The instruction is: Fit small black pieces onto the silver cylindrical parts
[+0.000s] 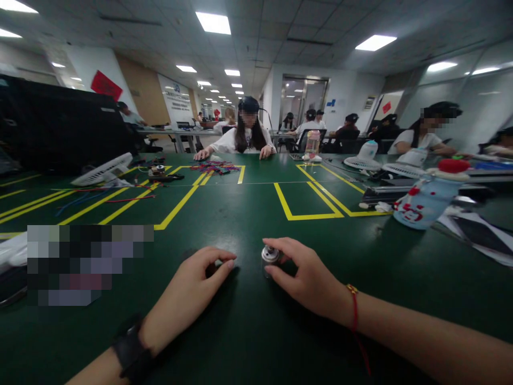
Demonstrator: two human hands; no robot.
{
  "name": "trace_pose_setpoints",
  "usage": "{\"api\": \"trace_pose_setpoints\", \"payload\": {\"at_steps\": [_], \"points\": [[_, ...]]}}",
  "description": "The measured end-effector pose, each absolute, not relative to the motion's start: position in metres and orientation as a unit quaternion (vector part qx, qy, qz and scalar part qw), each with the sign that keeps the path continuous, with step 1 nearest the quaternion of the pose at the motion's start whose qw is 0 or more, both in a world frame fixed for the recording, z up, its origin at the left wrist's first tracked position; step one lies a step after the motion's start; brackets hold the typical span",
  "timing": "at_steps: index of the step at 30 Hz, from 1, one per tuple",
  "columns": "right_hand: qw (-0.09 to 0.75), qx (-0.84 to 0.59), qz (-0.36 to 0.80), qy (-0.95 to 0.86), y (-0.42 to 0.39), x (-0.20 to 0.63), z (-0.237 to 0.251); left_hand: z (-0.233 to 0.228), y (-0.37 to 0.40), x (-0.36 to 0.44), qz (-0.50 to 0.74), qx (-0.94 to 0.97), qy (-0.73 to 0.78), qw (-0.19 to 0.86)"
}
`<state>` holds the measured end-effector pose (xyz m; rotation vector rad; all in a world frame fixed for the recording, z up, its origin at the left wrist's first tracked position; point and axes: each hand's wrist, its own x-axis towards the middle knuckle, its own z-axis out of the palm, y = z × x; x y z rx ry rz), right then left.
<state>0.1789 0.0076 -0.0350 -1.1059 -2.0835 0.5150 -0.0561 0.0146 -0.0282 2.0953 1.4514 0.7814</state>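
Note:
My right hand [306, 272] grips a small silver metal cylinder [270, 255] that looks like a small electric motor. Thumb and fingers close around its side and top, and it stands upright on the green table or just over it. To the left, my left hand [202, 272] is low over the table with thumb and index tips together. Whatever it may hold cannot be made out, and its other fingers are hidden. A gap of bare tabletop separates the two hands.
Yellow tape outlines [315, 217] mark the green table [240, 331]. A blue bottle [425, 200] and white fans [366, 156] stand right. Left are another fan [104, 170], loose wires [132, 199] and a black box [60, 125]. Across sits a person [248, 133] near a wire pile [216, 167].

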Motion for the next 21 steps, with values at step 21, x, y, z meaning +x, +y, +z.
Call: {"api": "trace_pose_setpoints", "payload": {"at_steps": [21], "points": [[0.350,-0.444,0.212,-0.798,0.010,0.192,-0.042,-0.036,0.022,-0.022,0.212,0.833,0.483,0.169]]}}
